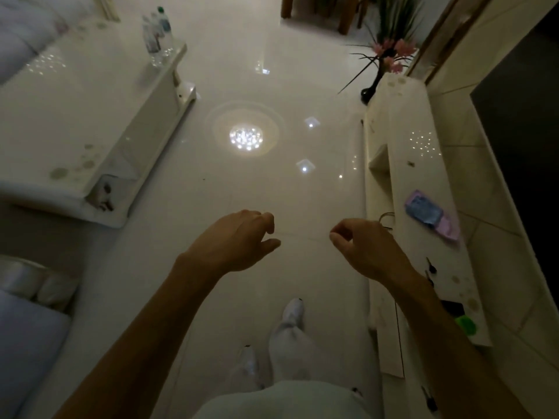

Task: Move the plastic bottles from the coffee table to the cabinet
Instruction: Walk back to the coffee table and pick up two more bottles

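Note:
Several clear plastic bottles (155, 33), one with a green cap, stand together at the far corner of the glossy white coffee table (69, 116) on the left. A long white cabinet (402, 137) runs along the right wall. My left hand (239, 240) and my right hand (360, 246) hover over the floor between the two, fingers loosely curled, nothing in either. Both hands are far from the bottles.
On the cabinet lie a purple and blue packet (429, 214), keys (431, 269) and a green object (465, 325). A black vase with pink flowers (384, 65) stands at its far end. Sofa cushions (27, 297) sit at left. The shiny tiled floor (242, 176) reflects a ceiling lamp.

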`<state>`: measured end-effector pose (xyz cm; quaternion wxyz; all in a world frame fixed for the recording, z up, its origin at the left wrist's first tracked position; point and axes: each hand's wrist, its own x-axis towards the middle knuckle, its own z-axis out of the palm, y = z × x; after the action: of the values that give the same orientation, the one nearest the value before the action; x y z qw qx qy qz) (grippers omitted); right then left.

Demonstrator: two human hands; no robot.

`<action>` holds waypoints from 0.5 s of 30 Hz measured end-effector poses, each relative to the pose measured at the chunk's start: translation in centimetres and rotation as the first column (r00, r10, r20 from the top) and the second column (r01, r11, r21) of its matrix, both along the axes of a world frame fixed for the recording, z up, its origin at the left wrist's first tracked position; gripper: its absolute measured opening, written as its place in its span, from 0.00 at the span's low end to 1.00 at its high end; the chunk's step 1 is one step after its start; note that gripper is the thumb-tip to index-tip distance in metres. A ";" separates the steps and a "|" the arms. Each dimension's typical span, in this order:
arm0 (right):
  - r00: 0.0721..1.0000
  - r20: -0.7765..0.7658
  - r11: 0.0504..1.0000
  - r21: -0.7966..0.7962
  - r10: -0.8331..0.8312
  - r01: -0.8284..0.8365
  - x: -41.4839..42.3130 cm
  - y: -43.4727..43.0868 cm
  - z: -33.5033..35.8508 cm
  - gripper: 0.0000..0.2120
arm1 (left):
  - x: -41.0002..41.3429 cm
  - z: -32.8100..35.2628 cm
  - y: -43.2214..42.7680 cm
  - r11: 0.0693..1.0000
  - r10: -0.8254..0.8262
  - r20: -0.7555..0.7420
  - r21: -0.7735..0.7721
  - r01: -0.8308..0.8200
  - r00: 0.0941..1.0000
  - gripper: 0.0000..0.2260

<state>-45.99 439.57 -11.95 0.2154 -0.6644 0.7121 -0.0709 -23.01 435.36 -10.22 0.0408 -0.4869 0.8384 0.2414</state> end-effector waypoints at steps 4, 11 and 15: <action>0.998 0.011 0.998 -0.014 0.069 -0.069 1.4 -3.2 -0.8 0.11 | 1.3 0.0 -1.7 0.998 0.068 0.014 0.018 -0.068 0.998 0.17; 0.987 0.035 0.987 -0.033 0.158 -0.157 1.9 -10.6 -1.2 0.10 | 1.7 0.4 -6.7 0.988 0.155 0.044 0.016 -0.156 0.987 0.17; 0.974 0.057 0.976 -0.048 0.217 -0.215 1.2 -15.6 -0.3 0.10 | 0.8 1.4 -10.9 0.975 0.220 0.061 0.015 -0.221 0.974 0.18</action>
<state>-44.77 423.95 -12.28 0.2300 -0.7397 0.6270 -0.0826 -22.18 424.43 -8.82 0.0440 -0.5833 0.7750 0.2391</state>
